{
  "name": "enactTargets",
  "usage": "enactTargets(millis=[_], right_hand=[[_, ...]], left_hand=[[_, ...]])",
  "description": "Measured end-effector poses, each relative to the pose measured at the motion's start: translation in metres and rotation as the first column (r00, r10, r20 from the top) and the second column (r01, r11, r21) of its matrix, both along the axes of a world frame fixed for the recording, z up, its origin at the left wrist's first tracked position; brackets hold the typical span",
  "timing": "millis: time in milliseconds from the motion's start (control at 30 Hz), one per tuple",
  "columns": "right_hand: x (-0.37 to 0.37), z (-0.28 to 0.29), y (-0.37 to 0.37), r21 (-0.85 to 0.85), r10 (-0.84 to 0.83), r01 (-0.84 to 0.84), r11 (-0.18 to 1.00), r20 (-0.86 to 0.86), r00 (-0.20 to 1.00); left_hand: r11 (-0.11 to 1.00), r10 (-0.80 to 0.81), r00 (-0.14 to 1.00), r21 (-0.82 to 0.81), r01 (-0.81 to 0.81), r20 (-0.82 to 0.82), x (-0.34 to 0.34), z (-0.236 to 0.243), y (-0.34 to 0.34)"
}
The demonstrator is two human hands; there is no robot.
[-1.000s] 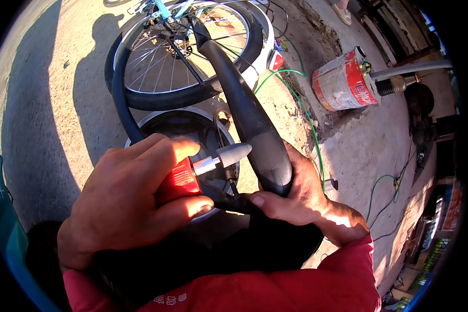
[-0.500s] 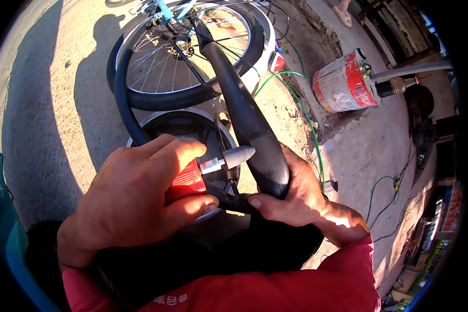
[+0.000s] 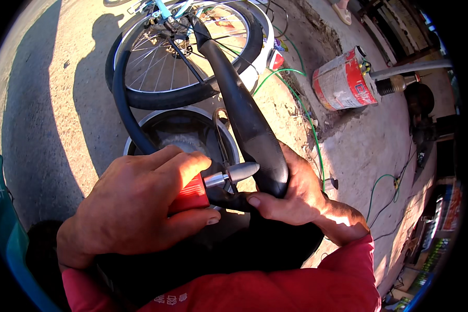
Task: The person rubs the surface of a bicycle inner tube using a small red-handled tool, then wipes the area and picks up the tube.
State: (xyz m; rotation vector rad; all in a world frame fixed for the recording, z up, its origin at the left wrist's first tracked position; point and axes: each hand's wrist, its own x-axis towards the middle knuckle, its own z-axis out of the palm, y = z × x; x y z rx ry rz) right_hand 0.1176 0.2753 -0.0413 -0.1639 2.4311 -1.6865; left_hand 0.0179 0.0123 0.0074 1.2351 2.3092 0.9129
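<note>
My left hand (image 3: 132,203) is closed around a red handheld rotary grinder (image 3: 192,195), its fingers and thumb covering most of the body. A grey cone-shaped grinding bit (image 3: 243,171) sticks out of its metal chuck (image 3: 216,180), pointing right, with its tip at or very near the inner tube. My right hand (image 3: 299,190) grips the partly inflated black bicycle inner tube (image 3: 236,101) from beneath, thumb on a flattened fold. A duller scuffed patch (image 3: 261,148) shows on the tube's surface. The tube loops away toward the bicycle wheel (image 3: 164,96).
A black basin (image 3: 138,138) with a pale rim sits below the tube. The bicycle lies beyond it. To the right stands a red-and-white bucket (image 3: 343,83), with a green hose (image 3: 309,122) running past it. A teal bag-like item (image 3: 2,203) is at far left.
The rotary grinder has shifted slightly down and right along the inner tube, and the scuffed patch shows more clearly. My right hand has kept its grip on the tube.
</note>
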Motion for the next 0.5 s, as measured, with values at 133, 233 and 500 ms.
enactTargets(millis=[133, 233, 500], right_hand=[[0.0007, 0.0018, -0.0038, -0.066, -0.054, 0.063, 0.996, 0.131, 0.990], [0.0007, 0.0028, -0.0048, -0.039, -0.055, 0.060, 0.997, 0.126, 0.991], [0.0012, 0.0025, -0.0013, -0.012, -0.020, 0.021, 1.000, 0.055, 0.998]], left_hand=[[1.000, -0.010, 1.000, 0.005, 0.010, -0.002, -0.0015, -0.0034, 0.0019], [1.000, -0.013, 1.000, 0.012, 0.013, -0.001, -0.0012, -0.0032, 0.0041], [0.999, 0.020, 1.000, 0.033, -0.020, -0.013, -0.0008, -0.0039, -0.0033]])
